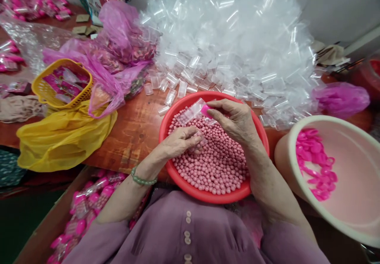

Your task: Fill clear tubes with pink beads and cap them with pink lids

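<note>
My right hand (234,117) pinches a small bright pink cap (207,111) between thumb and fingertips. A clear plastic container (190,113) lies against that cap; whether the two are joined I cannot tell. My left hand (185,140), with a green bead bracelet at the wrist, is curled around a clear plastic piece (203,139), partly hidden by the fingers. Both hands are above a red basin (213,198) full of round pink beads (213,165).
Behind the basin rises a big heap of clear containers (231,38). At right stands a pale tub (356,185) with pink caps (314,157). Leftward are a yellow basket (62,103), a yellow bag (62,145) and a purple bag (121,30). Filled pink-capped containers (83,208) lie in a box below left.
</note>
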`<state>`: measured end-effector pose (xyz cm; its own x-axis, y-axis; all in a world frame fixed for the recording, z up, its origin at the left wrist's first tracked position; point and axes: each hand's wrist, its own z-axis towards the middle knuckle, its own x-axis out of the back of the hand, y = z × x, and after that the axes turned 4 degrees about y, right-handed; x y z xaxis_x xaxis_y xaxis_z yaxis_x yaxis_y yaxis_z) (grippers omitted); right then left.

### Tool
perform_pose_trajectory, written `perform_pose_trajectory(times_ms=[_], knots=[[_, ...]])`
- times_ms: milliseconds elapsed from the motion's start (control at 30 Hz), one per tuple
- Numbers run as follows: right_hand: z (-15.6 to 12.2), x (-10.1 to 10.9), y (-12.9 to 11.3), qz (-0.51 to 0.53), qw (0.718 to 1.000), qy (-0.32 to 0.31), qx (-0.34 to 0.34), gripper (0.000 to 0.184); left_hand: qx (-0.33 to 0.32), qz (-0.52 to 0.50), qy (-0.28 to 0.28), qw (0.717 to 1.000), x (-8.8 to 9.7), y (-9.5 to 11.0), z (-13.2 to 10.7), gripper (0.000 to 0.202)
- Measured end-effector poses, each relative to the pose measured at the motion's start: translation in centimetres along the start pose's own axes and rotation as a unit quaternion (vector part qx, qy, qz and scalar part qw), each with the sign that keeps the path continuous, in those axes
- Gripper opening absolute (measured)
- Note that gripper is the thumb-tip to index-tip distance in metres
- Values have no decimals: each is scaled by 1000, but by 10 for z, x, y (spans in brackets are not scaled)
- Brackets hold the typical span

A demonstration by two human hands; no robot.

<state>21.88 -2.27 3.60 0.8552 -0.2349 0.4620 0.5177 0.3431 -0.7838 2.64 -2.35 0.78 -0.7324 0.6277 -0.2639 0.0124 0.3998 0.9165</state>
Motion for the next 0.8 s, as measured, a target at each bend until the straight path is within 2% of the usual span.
perform_pose_trajectory(times_ms=[100,267,367,467,600,800], knots=[[-3,1,-1,36,999,-18,-23,19,-3,-9,5,1000,1,1,0,43],[-16,1,-14,65,991,-94,-72,15,5,-38,-9,999,6,1,0,41],[-24,-2,-19,97,982,-85,-137,17,-9,-24,-11,1000,8,1,1,35],[-29,-4,-19,128,972,-72,-181,19,-38,49,11,998,8,-1,2,29],[-32,-3,-16,115,977,-71,-166,17,-58,134,14,989,7,-3,3,25],[-31,5,-11,90,976,-129,-149,15,-31,68,-13,997,8,0,1,30]])
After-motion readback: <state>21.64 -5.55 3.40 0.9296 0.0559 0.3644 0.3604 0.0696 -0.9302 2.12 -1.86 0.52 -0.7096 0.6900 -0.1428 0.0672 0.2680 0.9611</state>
